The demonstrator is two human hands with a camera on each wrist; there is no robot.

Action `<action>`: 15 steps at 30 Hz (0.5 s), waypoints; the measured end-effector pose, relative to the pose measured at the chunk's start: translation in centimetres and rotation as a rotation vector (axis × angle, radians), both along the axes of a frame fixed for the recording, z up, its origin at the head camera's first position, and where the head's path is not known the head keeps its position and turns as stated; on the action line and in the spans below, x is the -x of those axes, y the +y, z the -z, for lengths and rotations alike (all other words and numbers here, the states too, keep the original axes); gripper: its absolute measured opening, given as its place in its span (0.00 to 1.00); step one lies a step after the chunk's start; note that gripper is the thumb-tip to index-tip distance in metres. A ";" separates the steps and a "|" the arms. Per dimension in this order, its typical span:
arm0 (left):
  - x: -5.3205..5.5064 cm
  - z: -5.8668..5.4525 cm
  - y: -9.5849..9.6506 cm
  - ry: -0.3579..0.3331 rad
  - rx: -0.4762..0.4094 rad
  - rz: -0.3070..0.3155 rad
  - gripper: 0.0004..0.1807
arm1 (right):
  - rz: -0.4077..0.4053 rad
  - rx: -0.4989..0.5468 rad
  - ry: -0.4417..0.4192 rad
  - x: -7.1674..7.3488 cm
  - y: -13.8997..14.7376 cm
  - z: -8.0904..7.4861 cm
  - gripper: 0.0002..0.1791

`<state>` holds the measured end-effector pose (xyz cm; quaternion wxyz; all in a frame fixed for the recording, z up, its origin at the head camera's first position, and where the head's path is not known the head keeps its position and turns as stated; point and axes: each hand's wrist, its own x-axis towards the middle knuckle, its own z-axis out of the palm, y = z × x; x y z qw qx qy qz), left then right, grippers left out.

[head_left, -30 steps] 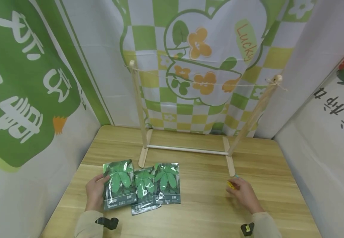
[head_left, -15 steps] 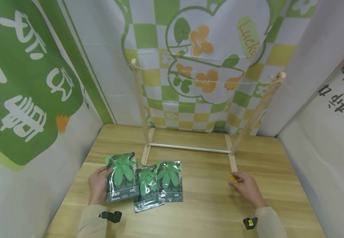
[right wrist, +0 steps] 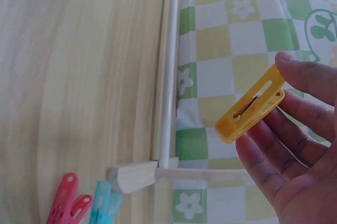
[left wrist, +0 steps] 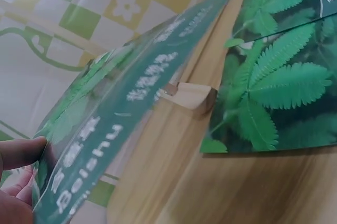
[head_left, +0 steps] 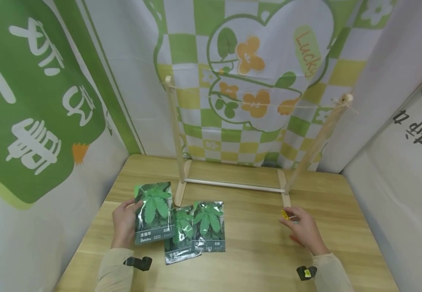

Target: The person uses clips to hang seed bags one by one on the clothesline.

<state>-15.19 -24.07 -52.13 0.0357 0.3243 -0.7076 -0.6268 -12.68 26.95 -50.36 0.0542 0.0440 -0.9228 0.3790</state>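
Between its thumb and fingers my left hand (head_left: 124, 222) pinches the left edge of a green seed packet (head_left: 154, 213) printed with a leaf picture. That packet is raised and tilted in the left wrist view. Two more packets lie overlapping on the table: a middle one (head_left: 178, 247) partly covered, and a right one (head_left: 208, 227). My right hand (head_left: 304, 230) holds a yellow clothespin (right wrist: 250, 103) by its handle end, near the rack's right foot. In the right wrist view a red clothespin (right wrist: 66, 203) and a blue clothespin (right wrist: 103, 203) lie on the table below.
A wooden rack stands at the back, with a left post (head_left: 175, 134), a right post (head_left: 314, 146) and a white bottom rod (head_left: 232, 185). A thin string (head_left: 280, 106) spans the post tops. Behind it hangs a checkered curtain (head_left: 229, 134); the wooden table (head_left: 247, 259) extends in front.
My left hand has lifted its packet up and slightly right, off the others. My right hand has raised the yellow clothespin a little, and a red clothespin now shows beneath it.
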 end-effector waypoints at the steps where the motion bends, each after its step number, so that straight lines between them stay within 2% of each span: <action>1: 0.1 -0.1 0.1 -0.007 -0.003 0.000 0.28 | 0.004 0.005 -0.003 0.0 0.0 -0.1 0.19; 4: 0.3 -0.3 0.1 -0.007 -0.025 0.004 0.29 | 0.010 0.037 -0.008 -0.1 -0.2 -0.5 0.20; 10: 0.9 -0.7 0.2 0.041 -0.084 0.000 0.29 | 0.002 0.113 0.028 0.5 -0.6 -1.5 0.19; 15: 1.5 -1.3 0.4 0.075 -0.077 -0.005 0.25 | -0.021 0.147 0.076 1.0 -0.8 -2.5 0.18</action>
